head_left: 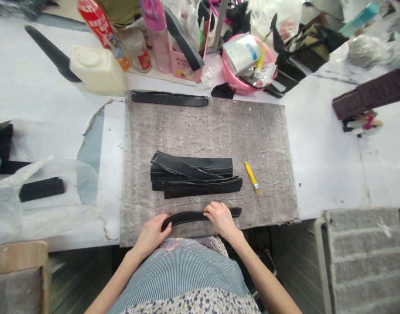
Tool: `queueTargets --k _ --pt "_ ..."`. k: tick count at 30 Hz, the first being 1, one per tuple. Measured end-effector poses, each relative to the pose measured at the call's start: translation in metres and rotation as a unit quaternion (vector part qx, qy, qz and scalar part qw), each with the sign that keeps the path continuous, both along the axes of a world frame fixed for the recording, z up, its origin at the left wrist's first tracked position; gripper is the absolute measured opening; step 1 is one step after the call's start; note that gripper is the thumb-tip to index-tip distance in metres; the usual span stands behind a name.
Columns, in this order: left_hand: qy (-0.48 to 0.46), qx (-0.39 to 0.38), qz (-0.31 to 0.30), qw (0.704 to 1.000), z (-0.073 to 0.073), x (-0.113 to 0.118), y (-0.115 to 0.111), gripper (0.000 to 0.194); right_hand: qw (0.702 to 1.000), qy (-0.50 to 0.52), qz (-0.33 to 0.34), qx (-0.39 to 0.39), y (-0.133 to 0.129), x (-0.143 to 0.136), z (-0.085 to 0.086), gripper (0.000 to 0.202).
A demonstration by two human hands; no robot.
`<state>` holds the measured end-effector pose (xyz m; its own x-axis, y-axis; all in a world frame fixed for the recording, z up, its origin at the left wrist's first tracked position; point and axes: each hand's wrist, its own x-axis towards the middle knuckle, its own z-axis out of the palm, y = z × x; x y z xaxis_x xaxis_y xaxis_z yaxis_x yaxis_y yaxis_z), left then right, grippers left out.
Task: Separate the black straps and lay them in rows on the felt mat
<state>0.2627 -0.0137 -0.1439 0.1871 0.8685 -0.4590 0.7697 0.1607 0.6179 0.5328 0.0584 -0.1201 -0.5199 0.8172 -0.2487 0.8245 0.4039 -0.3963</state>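
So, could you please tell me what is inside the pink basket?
A white packet and a slim yellow item show in the pink basket; whatever lies beneath them is covered.

Looks like a small workshop. White table with torn covering at left, worn gray mat in middle. Stack of black strips on mat, yellow brush just right of it. Far side crowded: white jug, pink basket of odds and ends, bottle, jar. Plastic bags at left, more black pieces there.
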Motion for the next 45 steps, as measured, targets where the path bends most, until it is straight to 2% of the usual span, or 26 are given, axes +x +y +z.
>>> queueTargets --k 3,5,7,10,13,15,17,24,30,33,36,40,45 --pt "0.082 -0.026 -0.013 0.996 0.000 0.000 0.001 0.014 0.997 0.017 -0.066 0.040 0.013 0.004 -0.007 0.006" --pt "0.142 -0.029 -0.014 0.989 0.003 0.001 0.002 0.016 0.989 0.016 -0.119 0.090 0.024 0.006 -0.009 0.021" --pt "0.184 -0.018 -0.010 0.983 0.007 0.002 0.003 0.018 0.980 0.006 -0.142 0.136 0.034 0.008 -0.012 0.031" --pt "0.205 0.033 0.012 0.978 0.012 0.004 0.009 0.025 0.978 -0.006 -0.124 0.165 0.041 0.009 -0.017 0.028" --pt "0.177 0.123 0.043 0.975 0.014 0.008 0.021 0.031 0.978 -0.019 -0.106 0.177 0.036 0.010 -0.021 0.013" --pt "0.149 0.182 0.062 0.970 0.012 0.012 0.031 0.038 0.977 -0.020 -0.100 0.189 0.030 0.012 -0.023 0.009" --pt "0.129 0.219 0.067 0.965 0.008 0.017 0.041 0.044 0.975 -0.010 -0.099 0.200 0.025 0.014 -0.024 0.013" --pt "0.133 0.220 0.060 0.964 -0.010 0.024 0.062 0.046 0.982 -0.001 -0.101 0.161 0.033 0.015 -0.021 0.027" --pt "0.128 0.205 0.066 0.968 -0.004 0.020 0.075 0.027 0.982 0.008 -0.103 0.156 0.035 0.008 -0.018 0.015" --pt "0.123 0.206 0.057 0.969 -0.001 0.019 0.072 0.018 0.978 0.021 -0.092 0.186 0.029 0.007 -0.018 0.008" --pt "0.090 0.217 0.026 0.972 -0.002 0.016 0.058 0.014 0.977 0.036 -0.087 0.190 0.018 0.011 -0.018 0.004" --pt "0.052 0.232 -0.053 0.970 -0.003 0.009 0.033 0.020 0.985 0.042 -0.073 0.152 -0.001 0.022 -0.019 0.005" --pt "0.058 0.227 -0.076 0.969 -0.004 0.006 0.017 0.017 0.991 0.024 -0.081 0.106 -0.022 0.035 -0.024 0.009"
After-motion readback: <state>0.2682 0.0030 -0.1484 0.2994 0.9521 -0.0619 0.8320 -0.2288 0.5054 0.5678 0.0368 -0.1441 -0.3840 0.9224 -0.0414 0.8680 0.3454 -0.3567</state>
